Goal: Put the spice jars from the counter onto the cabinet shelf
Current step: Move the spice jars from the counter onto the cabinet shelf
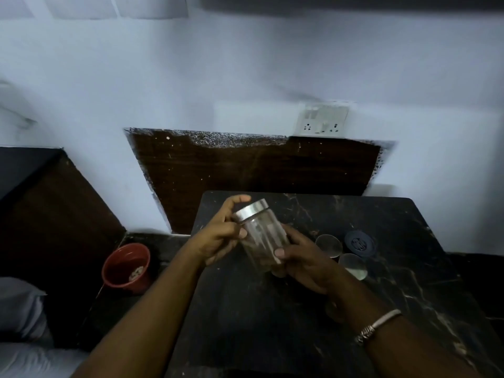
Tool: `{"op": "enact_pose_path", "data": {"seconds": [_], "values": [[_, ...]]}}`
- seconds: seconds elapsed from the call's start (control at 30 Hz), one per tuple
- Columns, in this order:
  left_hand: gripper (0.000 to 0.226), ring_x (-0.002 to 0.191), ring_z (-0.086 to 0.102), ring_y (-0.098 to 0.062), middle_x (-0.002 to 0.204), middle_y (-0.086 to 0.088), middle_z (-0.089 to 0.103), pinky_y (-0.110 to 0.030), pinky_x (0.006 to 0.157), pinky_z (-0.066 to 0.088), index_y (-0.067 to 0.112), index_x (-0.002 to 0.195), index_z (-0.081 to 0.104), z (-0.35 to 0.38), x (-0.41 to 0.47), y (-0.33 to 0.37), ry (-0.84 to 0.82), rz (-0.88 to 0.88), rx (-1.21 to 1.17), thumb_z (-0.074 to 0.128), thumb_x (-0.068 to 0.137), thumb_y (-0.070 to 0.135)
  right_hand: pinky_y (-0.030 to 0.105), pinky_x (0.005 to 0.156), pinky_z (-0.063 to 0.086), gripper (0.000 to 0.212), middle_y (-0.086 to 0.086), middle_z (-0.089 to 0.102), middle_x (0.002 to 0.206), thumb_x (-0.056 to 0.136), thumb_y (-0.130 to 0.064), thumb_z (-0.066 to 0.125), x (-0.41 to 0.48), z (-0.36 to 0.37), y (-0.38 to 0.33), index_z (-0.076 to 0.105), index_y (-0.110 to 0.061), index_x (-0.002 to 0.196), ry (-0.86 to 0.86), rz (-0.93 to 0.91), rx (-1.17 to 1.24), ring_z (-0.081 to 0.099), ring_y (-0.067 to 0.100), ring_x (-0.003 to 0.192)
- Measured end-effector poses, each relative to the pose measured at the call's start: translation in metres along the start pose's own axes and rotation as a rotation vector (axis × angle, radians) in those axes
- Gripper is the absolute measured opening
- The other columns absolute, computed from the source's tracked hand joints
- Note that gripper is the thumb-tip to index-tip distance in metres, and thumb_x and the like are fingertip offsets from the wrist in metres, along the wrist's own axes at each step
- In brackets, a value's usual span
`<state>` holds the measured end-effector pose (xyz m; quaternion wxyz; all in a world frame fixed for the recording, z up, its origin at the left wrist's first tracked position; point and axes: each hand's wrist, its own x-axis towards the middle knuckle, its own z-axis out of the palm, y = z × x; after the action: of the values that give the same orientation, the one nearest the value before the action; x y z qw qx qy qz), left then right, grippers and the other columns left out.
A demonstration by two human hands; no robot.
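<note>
A clear glass spice jar with a silver metal lid hangs tilted above the black marble counter. My left hand grips its upper part, thumb and fingers by the lid. My right hand holds its lower body from the right. Two more jars with silvery lids stand on the counter just right of my right hand. Beside them stands a jar with a dark blue lid. No cabinet shelf is in view.
A red bucket sits on the floor left of the counter. A dark wooden panel and a wall socket are on the white wall behind. A dark cabinet side stands at the left.
</note>
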<state>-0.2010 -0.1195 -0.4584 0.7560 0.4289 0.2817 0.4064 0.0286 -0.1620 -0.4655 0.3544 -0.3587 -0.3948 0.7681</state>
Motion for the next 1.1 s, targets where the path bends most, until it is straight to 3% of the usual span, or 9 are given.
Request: {"op": "enact_pose_path", "data": {"seconds": [0.1,0.17,0.23,0.33,0.5,0.63,0.77,1.0,1.1], "values": [[0.068,0.108,0.062,-0.029,0.122,-0.013,0.055,-0.046,0.086,0.058,0.016,0.127,0.048,0.039,-0.006,0.019,0.064,0.128,-0.043,0.068,0.063,0.009,0.038,0.086,0.061,0.083,0.007,0.068,0.130,0.066,-0.016,0.087,-0.016,0.028,-0.016,0.053,-0.033,0.139,0.039,-0.158,-0.023,0.068,0.025,0.120],[0.063,0.101,0.070,-0.020,0.117,-0.005,0.062,-0.037,0.077,0.060,0.019,0.124,0.051,0.064,-0.013,0.021,0.205,0.221,0.068,0.076,0.066,0.021,0.032,0.090,0.060,0.094,-0.011,0.061,0.133,0.059,-0.036,0.092,-0.026,0.047,-0.021,0.045,-0.039,0.140,0.248,-0.327,-0.365,0.065,0.012,0.120],[0.075,0.098,0.074,-0.011,0.111,0.001,0.070,-0.027,0.077,0.059,0.029,0.128,0.052,0.087,-0.021,0.020,0.277,0.247,0.156,0.089,0.063,0.037,0.028,0.099,0.052,0.107,-0.022,0.046,0.138,0.059,-0.046,0.091,-0.036,0.064,-0.019,0.031,-0.038,0.147,0.491,-0.503,-0.792,0.054,0.002,0.123],[0.082,0.094,0.076,-0.013,0.107,0.004,0.075,-0.024,0.073,0.060,0.031,0.129,0.056,0.105,-0.027,0.026,0.383,0.295,0.194,0.094,0.057,0.039,0.035,0.096,0.047,0.112,0.002,0.039,0.138,0.066,-0.052,0.078,-0.048,0.083,-0.011,0.020,-0.022,0.156,0.633,-0.723,-1.111,0.047,0.019,0.123],[0.057,0.098,0.072,-0.026,0.121,-0.020,0.067,-0.039,0.081,0.061,0.015,0.130,0.059,0.122,-0.032,0.061,0.307,0.275,0.106,0.077,0.076,0.020,0.025,0.093,0.058,0.096,-0.008,0.038,0.140,0.072,-0.047,0.079,-0.078,0.078,-0.034,0.029,-0.038,0.153,0.412,-0.785,-0.773,0.052,0.004,0.126],[0.053,0.095,0.074,-0.025,0.117,-0.018,0.070,-0.038,0.079,0.062,0.013,0.130,0.059,0.143,-0.031,0.081,0.248,0.290,0.124,0.073,0.080,0.022,0.041,0.088,0.062,0.082,0.002,0.053,0.139,0.073,-0.029,0.081,-0.089,0.078,-0.062,0.042,-0.039,0.145,0.315,-0.809,-0.565,0.061,0.020,0.125],[0.062,0.104,0.070,-0.031,0.129,-0.026,0.066,-0.047,0.091,0.057,0.007,0.137,0.055,0.157,-0.034,0.099,0.222,0.263,0.185,0.068,0.085,0.036,0.031,0.086,0.060,0.080,-0.015,0.058,0.134,0.073,-0.025,0.079,-0.094,0.079,-0.073,0.044,-0.039,0.143,0.309,-0.836,-0.510,0.061,0.016,0.124],[0.062,0.106,0.070,-0.034,0.128,-0.029,0.065,-0.052,0.094,0.055,0.003,0.136,0.055,0.174,-0.033,0.113,0.224,0.260,0.241,0.066,0.088,0.041,0.027,0.084,0.059,0.080,-0.013,0.063,0.128,0.066,-0.027,0.077,-0.100,0.081,-0.086,0.047,-0.039,0.139,0.338,-0.809,-0.471,0.064,0.012,0.119],[0.061,0.103,0.072,-0.031,0.121,-0.020,0.072,-0.049,0.091,0.058,0.008,0.132,0.059,0.183,-0.033,0.126,0.240,0.264,0.274,0.065,0.083,0.043,0.026,0.086,0.059,0.080,-0.012,0.065,0.125,0.066,-0.033,0.079,-0.103,0.086,-0.101,0.046,-0.038,0.139,0.343,-0.804,-0.495,0.065,0.011,0.117]]}}
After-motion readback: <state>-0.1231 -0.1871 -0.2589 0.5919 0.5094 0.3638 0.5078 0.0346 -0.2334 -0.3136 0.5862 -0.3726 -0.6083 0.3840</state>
